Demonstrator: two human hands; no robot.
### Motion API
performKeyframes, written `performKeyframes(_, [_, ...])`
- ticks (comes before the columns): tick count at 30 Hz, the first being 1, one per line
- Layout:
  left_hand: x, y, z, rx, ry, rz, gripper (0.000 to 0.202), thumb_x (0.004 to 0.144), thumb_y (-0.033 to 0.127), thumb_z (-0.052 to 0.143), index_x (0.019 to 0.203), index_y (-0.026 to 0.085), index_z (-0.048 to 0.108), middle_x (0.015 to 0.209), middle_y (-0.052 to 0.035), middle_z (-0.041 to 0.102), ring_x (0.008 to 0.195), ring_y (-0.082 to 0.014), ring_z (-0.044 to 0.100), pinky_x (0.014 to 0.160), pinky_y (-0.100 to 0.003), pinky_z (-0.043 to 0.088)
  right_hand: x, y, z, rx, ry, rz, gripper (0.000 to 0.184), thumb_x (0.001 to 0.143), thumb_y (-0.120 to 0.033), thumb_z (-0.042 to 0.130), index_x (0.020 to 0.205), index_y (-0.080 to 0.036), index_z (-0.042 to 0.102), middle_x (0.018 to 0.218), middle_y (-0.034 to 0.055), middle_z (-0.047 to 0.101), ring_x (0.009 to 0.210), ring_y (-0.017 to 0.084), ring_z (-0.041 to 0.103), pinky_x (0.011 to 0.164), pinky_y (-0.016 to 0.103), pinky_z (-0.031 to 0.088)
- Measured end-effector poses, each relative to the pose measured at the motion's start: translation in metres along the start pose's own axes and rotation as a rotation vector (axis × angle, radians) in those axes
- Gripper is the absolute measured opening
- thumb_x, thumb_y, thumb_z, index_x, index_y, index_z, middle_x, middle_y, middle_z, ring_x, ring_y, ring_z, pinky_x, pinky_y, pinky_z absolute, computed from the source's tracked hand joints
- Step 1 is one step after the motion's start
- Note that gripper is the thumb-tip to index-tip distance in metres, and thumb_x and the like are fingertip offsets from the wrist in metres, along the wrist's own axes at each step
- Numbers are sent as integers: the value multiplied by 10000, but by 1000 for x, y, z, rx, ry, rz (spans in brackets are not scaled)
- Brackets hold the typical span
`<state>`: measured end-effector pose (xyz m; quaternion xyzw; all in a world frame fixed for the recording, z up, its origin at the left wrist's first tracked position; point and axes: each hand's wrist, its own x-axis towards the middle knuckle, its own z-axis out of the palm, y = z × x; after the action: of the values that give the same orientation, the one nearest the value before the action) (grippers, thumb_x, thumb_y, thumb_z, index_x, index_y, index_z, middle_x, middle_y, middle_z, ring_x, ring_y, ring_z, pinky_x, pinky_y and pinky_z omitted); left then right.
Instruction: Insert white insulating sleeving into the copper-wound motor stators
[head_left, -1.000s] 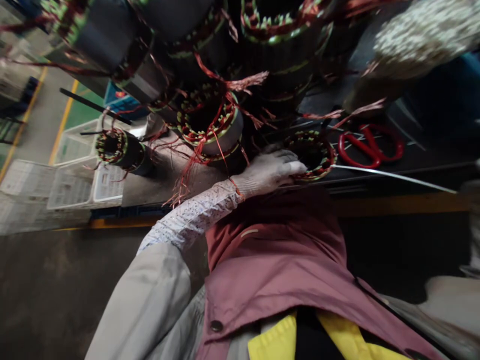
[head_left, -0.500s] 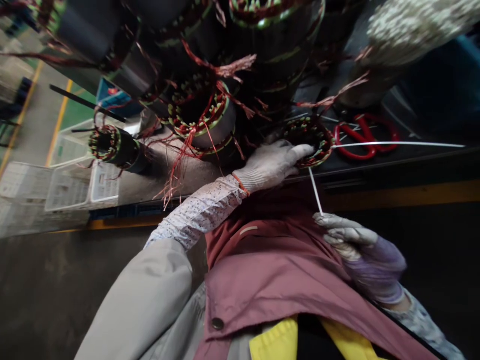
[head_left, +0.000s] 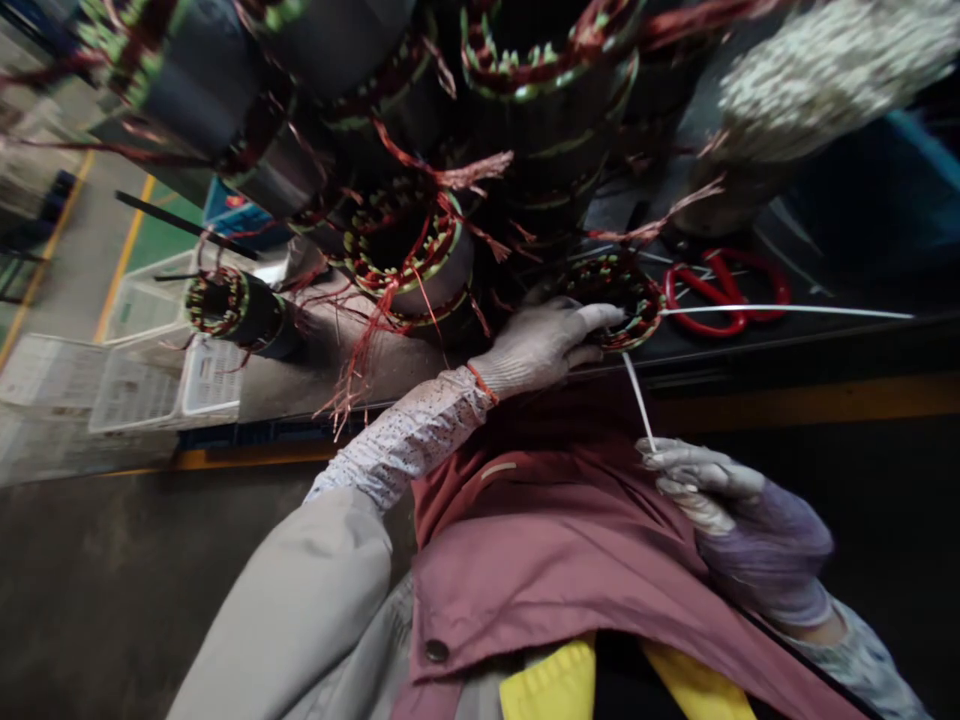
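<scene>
My left hand (head_left: 544, 342), in a knit glove, rests on the near rim of a small stator (head_left: 619, 298) with red and green copper windings at the bench's front edge, fingers curled on it. My right hand (head_left: 739, 520), gloved, is low by my chest and pinches the end of a thin white strip (head_left: 639, 400) that runs up to the stator. A second white strip (head_left: 787, 311) sticks out of the stator to the right.
Red-handled scissors (head_left: 724, 290) lie on the dark bench (head_left: 825, 335) right of the stator. Several larger wound stators (head_left: 409, 245) with loose copper leads crowd the bench behind. White plastic crates (head_left: 135, 375) stand on the floor at left. A speckled bundle (head_left: 825, 70) is top right.
My right hand came into view from the lower right and took hold of the white strip. It has since drawn slightly down and right. My left hand stays on the stator.
</scene>
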<state>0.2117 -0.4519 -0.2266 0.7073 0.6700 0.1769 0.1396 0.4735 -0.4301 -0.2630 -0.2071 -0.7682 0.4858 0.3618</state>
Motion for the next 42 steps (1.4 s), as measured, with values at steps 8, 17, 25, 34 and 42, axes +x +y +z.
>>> performKeyframes(8, [2,0,-1,31,-12,-8,457,952,372,534,1385,228,552,1305,-92,663,1197,-245,600,1082,-391,398,-8,12,11,-105,57,4,125,822,-136,674,890,-240,689,938,36,771,859,204,749,784,306,632])
performKeyframes(17, [-3,1,16,-212,193,-75,496,951,319,537,1432,211,483,1382,-100,616,1277,-218,574,1076,-377,449,59,30,43,-13,264,-15,71,796,-255,752,805,-204,702,868,44,757,788,176,718,753,308,595])
performKeyframes(25, [-7,4,34,-102,167,3,365,993,255,433,1277,288,660,1245,-49,710,1191,-185,640,1058,-393,474,62,-5,34,-160,154,-6,84,806,-243,739,761,-207,678,815,18,711,725,143,673,662,271,544])
performKeyframes(34, [-1,5,23,-42,106,43,369,985,306,434,1269,303,668,1228,-29,721,1150,-186,651,974,-383,496,84,-4,39,-453,158,-15,257,851,-421,669,735,-197,715,758,48,731,699,179,685,657,284,514])
performKeyframes(42, [0,3,23,-28,110,67,357,992,290,439,1255,319,679,1201,-40,731,1128,-206,653,1027,-442,439,84,7,32,-465,76,118,329,831,-486,660,701,-187,704,648,45,697,595,168,639,574,272,463])
